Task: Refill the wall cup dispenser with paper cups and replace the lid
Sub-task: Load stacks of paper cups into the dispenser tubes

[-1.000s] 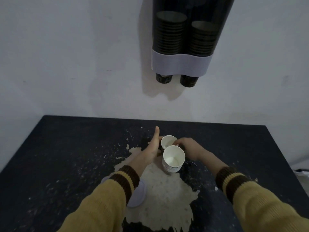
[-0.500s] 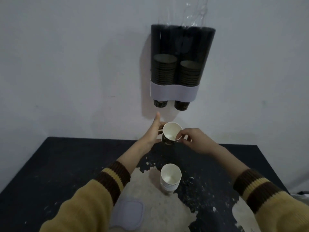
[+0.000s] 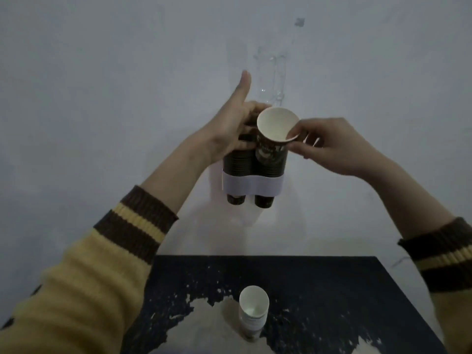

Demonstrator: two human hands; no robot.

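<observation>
Your left hand (image 3: 229,134) curls round the paper cup (image 3: 277,123), thumb raised, your right hand (image 3: 332,146) pinches its rim, and the cup hangs base-down before the wall dispenser (image 3: 251,185), at its right-hand tube, so lower it forward and down.

Paper cup (image 3: 277,125): dark printed outside, white inside, raised in front of the dispenser's upper part and tilted, mouth toward the camera. The right hand (image 3: 337,146) pinches its rim and the left hand (image 3: 229,129) grips its side

Wall dispenser (image 3: 251,185): twin dark tubes side by side, each part-filled with nested dark cups. White band across the lower end, one cup bottom poking out below each tube

Stack of white cups (image 3: 253,312): upright on the table (image 3: 332,290), mouth up
</observation>
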